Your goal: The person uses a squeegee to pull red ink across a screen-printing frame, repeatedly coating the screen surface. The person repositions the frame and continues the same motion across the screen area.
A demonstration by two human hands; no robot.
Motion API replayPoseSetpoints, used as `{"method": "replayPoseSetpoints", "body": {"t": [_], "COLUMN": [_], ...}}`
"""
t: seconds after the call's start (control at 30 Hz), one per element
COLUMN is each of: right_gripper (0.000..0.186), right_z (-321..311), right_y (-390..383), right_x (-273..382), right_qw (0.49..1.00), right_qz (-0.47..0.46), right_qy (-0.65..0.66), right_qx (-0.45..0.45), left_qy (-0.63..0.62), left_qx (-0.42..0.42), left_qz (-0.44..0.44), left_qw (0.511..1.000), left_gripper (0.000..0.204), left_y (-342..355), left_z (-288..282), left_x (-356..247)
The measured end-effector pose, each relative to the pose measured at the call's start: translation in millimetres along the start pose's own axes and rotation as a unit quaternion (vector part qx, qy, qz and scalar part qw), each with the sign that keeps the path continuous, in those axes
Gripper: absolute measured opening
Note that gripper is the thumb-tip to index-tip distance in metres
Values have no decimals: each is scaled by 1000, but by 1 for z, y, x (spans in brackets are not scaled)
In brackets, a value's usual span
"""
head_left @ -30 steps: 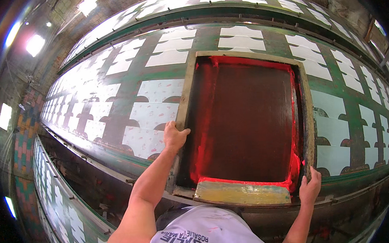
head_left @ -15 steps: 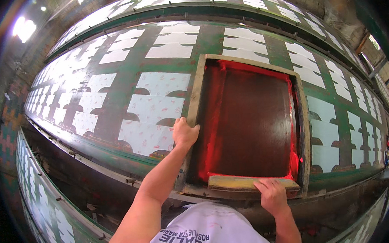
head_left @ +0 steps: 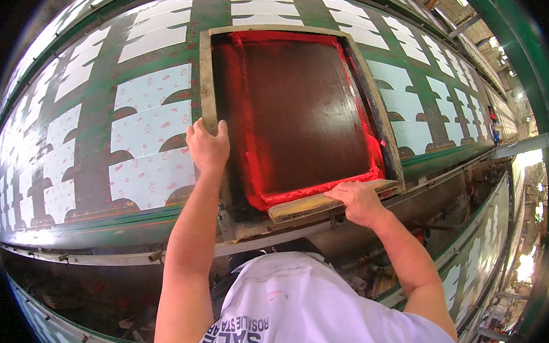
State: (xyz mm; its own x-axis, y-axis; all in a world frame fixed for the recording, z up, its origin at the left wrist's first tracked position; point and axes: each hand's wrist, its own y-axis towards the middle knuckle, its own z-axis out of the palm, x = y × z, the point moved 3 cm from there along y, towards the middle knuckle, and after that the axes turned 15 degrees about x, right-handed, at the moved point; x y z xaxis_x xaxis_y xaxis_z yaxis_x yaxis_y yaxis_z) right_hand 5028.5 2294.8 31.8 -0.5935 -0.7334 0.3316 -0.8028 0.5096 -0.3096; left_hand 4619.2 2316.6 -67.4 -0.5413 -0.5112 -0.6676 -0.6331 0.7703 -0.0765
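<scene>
A wooden-framed printing screen [head_left: 299, 108] lies on a long green table [head_left: 212, 11], with red ink around the edges of its dark mesh. My left hand [head_left: 208, 144] is closed on the frame's left side, fingers over the rail. My right hand [head_left: 357, 199] grips a wooden squeegee [head_left: 295, 207] that lies along the screen's near edge, against the red ink. Beside the frame lie cut white fabric pieces [head_left: 150, 172], those at the left carrying small red prints, and plain pieces [head_left: 409, 136] at the right.
A metal rail [head_left: 80, 258] runs along the table's near edge. Another table with pieces [head_left: 477, 241] stands behind me at the lower right. A green steel beam [head_left: 516, 47] is at the right rim.
My right hand has left the frame's lower right side and taken hold of the squeegee. My left hand stays on the frame's left side. The view has swung, shifting the screen up and left in the picture.
</scene>
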Motion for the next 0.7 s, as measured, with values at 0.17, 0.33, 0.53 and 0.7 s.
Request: {"method": "replayPoseSetpoints", "body": {"t": [0.17, 0.33, 0.53, 0.7], "right_gripper": [45, 44, 38, 37], "right_z": [25, 26, -9, -58], "right_y": [-5, 40, 139, 236], "right_x": [-1, -31, -85, -139], "right_qw": [995, 983, 969, 971], "right_qz": [-13, -27, -59, -56], "right_qy": [-47, -124, -144, -135], "right_qx": [-87, -135, -192, -188], "left_qy": [2, -9, -4, 29], "left_qx": [-2, -7, -21, -42], "left_qz": [8, 12, 16, 12], "left_qw": [1000, 1000, 1000, 999], "left_gripper": [68, 64, 58, 52], "left_y": [2, 1, 2, 0], "left_z": [3, 2, 2, 3], "left_x": [3, 1, -4, -6]}}
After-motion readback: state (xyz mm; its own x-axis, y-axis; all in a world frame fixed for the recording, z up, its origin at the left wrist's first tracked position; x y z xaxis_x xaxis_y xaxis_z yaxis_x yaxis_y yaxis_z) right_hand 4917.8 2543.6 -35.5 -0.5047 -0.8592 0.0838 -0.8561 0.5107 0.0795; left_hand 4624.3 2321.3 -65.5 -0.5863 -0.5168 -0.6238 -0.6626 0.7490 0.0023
